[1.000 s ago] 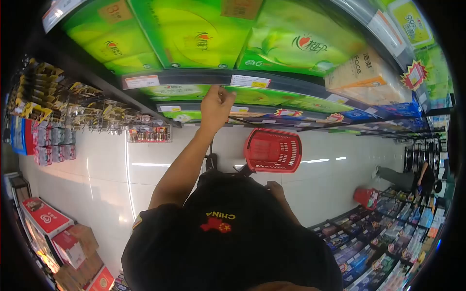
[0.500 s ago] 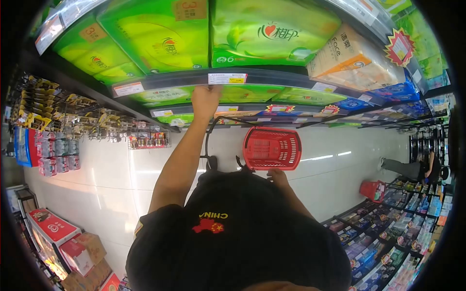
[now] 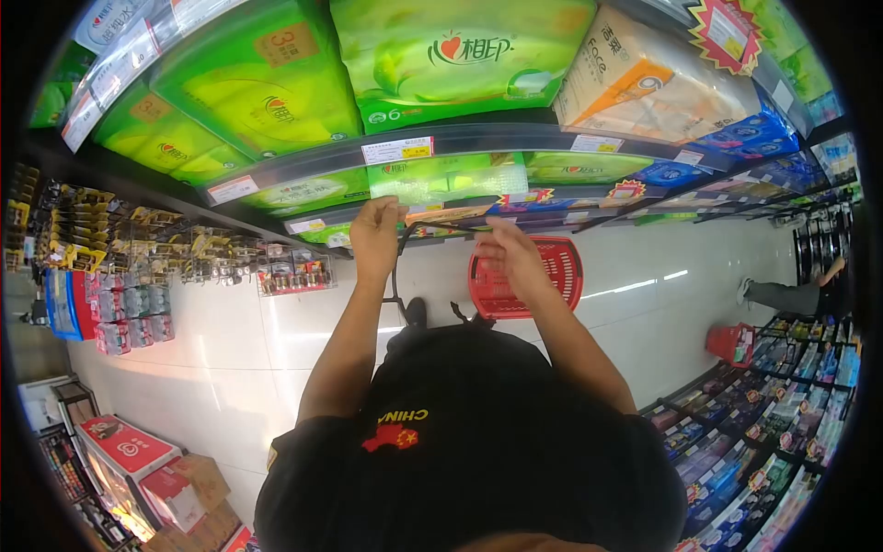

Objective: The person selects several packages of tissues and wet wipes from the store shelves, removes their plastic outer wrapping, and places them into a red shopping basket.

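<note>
A green-and-white pack of tissues juts out from the shelf under the top row. My left hand grips its near left corner with bent fingers. My right hand is raised near the pack's right end, its fingers apart and nothing in them. Below that hand, in this view, is a red plastic shopping basket, partly covered by my forearm. Larger green tissue packs stand on the shelf above.
The shelf edge carries price labels. A black curved bar is beside the basket over the pale tiled floor. At the right are another person's leg, a second red basket and low display racks. Bottle packs and boxes stand left.
My left hand has drawn the tissue pack out from the lower shelf toward me. My right hand has risen from beside the basket toward the pack. The view has shifted slightly.
</note>
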The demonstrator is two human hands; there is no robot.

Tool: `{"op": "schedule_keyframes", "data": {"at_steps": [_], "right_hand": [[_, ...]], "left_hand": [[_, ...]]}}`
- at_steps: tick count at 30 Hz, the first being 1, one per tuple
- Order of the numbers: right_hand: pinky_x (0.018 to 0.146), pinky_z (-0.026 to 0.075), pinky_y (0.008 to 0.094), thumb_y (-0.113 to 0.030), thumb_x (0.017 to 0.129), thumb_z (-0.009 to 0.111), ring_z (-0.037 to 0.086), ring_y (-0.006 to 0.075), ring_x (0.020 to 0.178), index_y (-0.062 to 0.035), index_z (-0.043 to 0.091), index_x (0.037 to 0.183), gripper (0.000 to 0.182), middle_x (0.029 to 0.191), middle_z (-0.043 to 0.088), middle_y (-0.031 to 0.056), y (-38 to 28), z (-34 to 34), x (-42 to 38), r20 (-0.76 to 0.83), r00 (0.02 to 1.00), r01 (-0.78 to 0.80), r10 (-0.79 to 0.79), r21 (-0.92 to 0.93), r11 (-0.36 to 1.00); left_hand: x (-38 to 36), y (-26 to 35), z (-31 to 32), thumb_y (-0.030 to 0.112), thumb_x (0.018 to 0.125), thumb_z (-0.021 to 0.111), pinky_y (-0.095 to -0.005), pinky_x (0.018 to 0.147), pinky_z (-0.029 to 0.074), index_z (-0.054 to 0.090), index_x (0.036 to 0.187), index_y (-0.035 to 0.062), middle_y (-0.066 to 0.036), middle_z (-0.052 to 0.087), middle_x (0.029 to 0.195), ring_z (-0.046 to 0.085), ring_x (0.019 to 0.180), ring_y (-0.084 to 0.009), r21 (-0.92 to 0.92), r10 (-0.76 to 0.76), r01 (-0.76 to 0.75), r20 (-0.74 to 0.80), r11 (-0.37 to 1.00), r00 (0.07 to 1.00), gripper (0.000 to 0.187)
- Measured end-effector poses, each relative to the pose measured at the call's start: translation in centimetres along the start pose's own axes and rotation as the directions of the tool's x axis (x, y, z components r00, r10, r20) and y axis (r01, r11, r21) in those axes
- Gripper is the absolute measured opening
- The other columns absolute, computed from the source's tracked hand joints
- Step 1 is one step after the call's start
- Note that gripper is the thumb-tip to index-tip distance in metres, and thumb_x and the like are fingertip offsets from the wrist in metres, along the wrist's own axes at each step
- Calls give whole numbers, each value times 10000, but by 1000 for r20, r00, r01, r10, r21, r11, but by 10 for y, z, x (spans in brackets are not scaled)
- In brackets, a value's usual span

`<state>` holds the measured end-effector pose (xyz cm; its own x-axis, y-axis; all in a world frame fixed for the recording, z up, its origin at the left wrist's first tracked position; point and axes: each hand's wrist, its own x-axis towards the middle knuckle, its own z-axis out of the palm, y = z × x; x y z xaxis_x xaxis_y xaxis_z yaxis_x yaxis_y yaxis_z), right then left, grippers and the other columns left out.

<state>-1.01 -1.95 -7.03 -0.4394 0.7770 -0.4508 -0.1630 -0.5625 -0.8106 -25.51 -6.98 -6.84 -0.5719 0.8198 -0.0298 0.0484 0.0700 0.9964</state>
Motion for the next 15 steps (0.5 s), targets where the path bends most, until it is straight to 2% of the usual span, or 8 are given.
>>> {"op": "schedule_keyframes", "data": {"at_steps": [5, 7, 11, 14, 15], "right_hand": [[740, 523, 327, -307, 970, 523, 650, 205, 944, -95, 551, 1217, 327, 1101, 654, 89, -2, 28, 29, 59, 996, -80, 68, 239, 968], [739, 522, 326, -308, 967, 523, 646, 203, 956, -104, 558, 1183, 299, 1082, 659, 90, 6, 32, 38, 107, 990, -124, 94, 328, 937], [736, 518, 327, -321, 962, 535, 641, 201, 948, -117, 573, 1163, 289, 1046, 661, 85, 4, 45, 33, 65, 993, -109, 94, 315, 943], [748, 513, 330, -333, 955, 548, 636, 198, 942, -123, 580, 1155, 291, 1039, 657, 77, 1, 51, 32, 32, 997, -78, 72, 321, 944], [757, 511, 331, -336, 954, 551, 634, 197, 946, -124, 579, 1157, 295, 1039, 655, 75, 1, 51, 32, 26, 996, -89, 85, 330, 940]], "left_hand": [[-14, 1, -6, 118, 968, 553, -264, 780, 508, 620, 1051, -34, -135, 710, 918, 657, 848, -144, 17, -39, 38, 21, 999, 999, 186], [-17, 2, -8, 117, 970, 551, -260, 775, 509, 621, 1050, -33, -130, 710, 922, 655, 843, -138, -38, -43, 44, 28, 998, 999, 185], [-23, -4, -14, 113, 975, 541, -258, 775, 514, 621, 1054, -35, -122, 711, 923, 656, 838, -137, -44, -75, 77, 51, 996, 996, 186], [-28, -15, -15, 152, 972, 560, -224, 650, 454, 633, 1091, 2, -84, 714, 921, 633, 797, -100, -62, -53, 57, 69, 996, 996, 205], [-29, -16, -16, 147, 971, 557, -225, 657, 459, 632, 1092, -1, -87, 713, 922, 633, 796, -101, -58, -42, 46, 73, 997, 996, 205]]}}
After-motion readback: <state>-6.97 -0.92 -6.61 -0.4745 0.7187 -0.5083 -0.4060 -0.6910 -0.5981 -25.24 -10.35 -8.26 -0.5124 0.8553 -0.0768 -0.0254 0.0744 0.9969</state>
